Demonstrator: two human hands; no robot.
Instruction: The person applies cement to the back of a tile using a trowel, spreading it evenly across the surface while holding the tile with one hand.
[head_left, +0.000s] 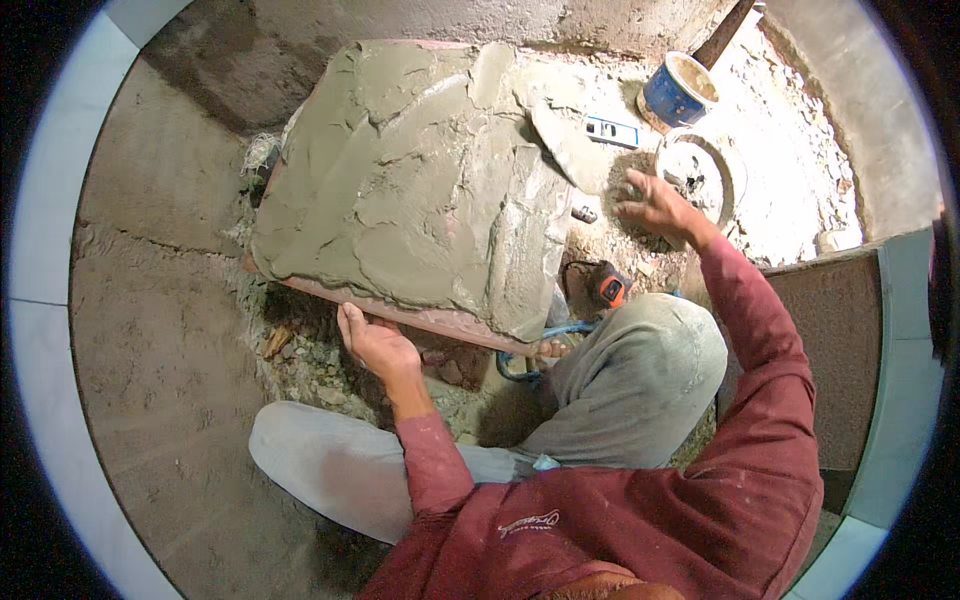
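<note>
A large tile [440,322], its pinkish edge showing at the front, lies tilted before me. Grey wet mortar [400,190] covers its face in uneven, ridged strokes. My left hand [380,345] grips its near edge; some fingers are hidden beneath it. Off the tile's right side, my right hand [662,208] is curled at the near end of a mortar-coated trowel [570,150]. The trowel's handle is hidden, and its blade reaches the tile's right edge. Right beside this hand stands a round pale bucket [738,170], with something dark inside.
A blue bucket [675,92] stands at the far right beside a small blue level [612,131]. An orange-and-black tape measure [612,288] lies near my right knee, by a blue hose-like loop [515,370]. Rubble [320,365] covers the ground; rough walls [170,330] enclose the space.
</note>
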